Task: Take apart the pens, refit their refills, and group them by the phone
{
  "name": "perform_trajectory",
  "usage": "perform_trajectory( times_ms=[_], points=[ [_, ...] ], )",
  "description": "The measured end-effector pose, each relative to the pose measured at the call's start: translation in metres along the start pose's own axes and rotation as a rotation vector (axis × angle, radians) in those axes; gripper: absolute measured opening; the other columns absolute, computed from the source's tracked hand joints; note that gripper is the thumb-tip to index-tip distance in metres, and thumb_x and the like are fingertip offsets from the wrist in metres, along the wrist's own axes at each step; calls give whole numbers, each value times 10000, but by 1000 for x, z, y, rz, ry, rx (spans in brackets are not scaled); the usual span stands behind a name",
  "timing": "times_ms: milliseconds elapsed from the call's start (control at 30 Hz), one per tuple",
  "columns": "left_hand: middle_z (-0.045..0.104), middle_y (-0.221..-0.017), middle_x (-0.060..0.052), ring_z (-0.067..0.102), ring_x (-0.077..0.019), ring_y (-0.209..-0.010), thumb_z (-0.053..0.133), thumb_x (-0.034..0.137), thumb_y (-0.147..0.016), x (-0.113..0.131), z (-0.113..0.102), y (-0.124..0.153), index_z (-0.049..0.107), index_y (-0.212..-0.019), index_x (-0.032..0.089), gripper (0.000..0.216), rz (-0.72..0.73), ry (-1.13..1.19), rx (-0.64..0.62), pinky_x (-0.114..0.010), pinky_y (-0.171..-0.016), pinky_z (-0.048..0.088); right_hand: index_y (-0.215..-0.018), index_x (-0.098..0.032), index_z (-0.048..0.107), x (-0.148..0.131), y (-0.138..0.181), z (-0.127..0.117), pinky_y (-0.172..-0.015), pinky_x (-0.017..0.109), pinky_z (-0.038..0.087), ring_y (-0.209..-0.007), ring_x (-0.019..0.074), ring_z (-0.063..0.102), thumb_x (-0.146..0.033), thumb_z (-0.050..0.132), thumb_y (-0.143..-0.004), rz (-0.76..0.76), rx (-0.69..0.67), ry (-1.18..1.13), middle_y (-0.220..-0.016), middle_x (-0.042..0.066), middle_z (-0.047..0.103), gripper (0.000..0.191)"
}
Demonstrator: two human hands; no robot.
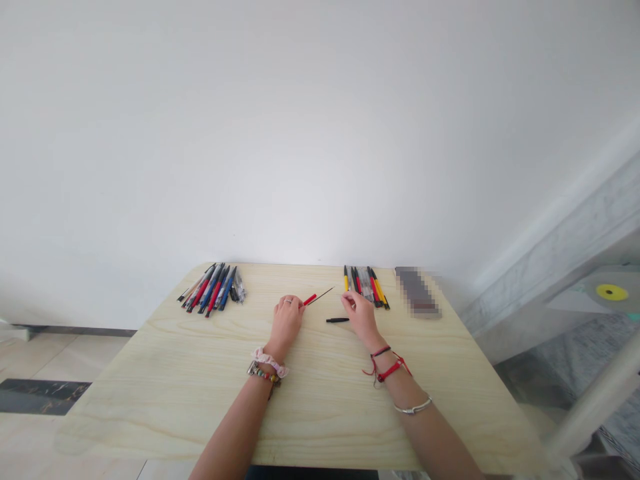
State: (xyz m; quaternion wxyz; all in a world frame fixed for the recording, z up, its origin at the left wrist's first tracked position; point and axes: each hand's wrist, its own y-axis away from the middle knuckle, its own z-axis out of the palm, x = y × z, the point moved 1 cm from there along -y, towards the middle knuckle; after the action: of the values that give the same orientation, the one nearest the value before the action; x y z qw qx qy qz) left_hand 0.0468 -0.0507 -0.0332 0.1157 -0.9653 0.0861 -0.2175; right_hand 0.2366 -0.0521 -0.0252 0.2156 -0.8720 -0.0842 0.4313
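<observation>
My left hand (287, 319) is closed on a red pen part (310, 299), from which a thin dark refill (323, 295) sticks out to the right. My right hand (359, 313) rests on the light wooden table (200, 393) with its fingers curled, close to a pile of yellow, red and black pens (367, 285); what it holds, if anything, I cannot make out. A short black pen piece (337, 320) lies on the table between my hands, just left of the right hand.
A second pile of several red, blue and black pens (213, 288) lies at the table's back left. A blurred grey flat object (417, 291) sits at the back right. A white wall stands behind the table. A grey ledge with a yellow disc (611, 291) is at the right.
</observation>
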Motion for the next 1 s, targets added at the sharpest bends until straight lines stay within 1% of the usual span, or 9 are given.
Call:
perform_trajectory(
  times_ms=[100,167,267,333,433,533,800,1000],
  points=[
    [598,-813,-66,522,-194,-846,402,220,-801,-2,-2,-1,529,-798,157,142,-15,46,-3,-336,-754,387,-761,-170,589,3,-2,-2,-576,282,460,-660,162,559,-268,473,-722,98,72,-165,-778,61,608,157],
    [609,-778,-50,543,-175,-786,412,219,-797,-4,-4,-2,529,-782,162,131,-12,114,-7,-320,-735,400,-757,-165,595,6,-3,-3,-577,286,467,-678,166,563,-291,493,-702,172,90,-283,-789,68,607,171],
    [621,-786,-32,557,-155,-762,436,220,-783,-7,-7,-3,542,-785,174,116,10,228,36,-294,-719,418,-792,-155,593,9,-4,-4,-514,270,456,-606,152,554,-329,514,-682,281,86,-421,-717,57,602,220],
    [626,-801,-25,559,-146,-779,438,208,-779,-8,-8,-4,560,-808,184,128,35,283,77,-283,-732,423,-812,-152,591,11,-5,-3,-462,256,432,-529,131,526,-357,520,-677,309,78,-464,-644,37,583,256],
    [630,-794,-20,557,-140,-801,431,184,-776,-8,-9,-4,588,-798,193,159,80,326,102,-274,-755,424,-787,-150,586,12,-5,-2,-435,247,405,-470,114,489,-386,522,-673,302,69,-472,-569,11,548,270],
    [630,-776,-22,556,-140,-795,431,172,-772,-7,-9,-4,603,-773,191,173,103,333,104,-272,-752,428,-766,-155,573,13,-5,-2,-430,246,395,-469,121,491,-394,512,-676,300,61,-447,-533,-2,526,262],
    [627,-765,-25,550,-144,-795,430,185,-776,-8,-9,-4,609,-769,193,179,129,318,90,-280,-750,430,-761,-167,564,15,-5,-1,-470,260,425,-535,147,539,-387,491,-691,240,34,-362,-569,9,552,243],
    [626,-766,-27,547,-146,-798,429,168,-773,-8,-8,-4,611,-778,192,183,118,312,108,-275,-749,431,-763,-170,561,16,-4,2,-468,249,430,-541,138,542,-376,484,-702,190,1,-357,-597,11,557,228]
  ],
)
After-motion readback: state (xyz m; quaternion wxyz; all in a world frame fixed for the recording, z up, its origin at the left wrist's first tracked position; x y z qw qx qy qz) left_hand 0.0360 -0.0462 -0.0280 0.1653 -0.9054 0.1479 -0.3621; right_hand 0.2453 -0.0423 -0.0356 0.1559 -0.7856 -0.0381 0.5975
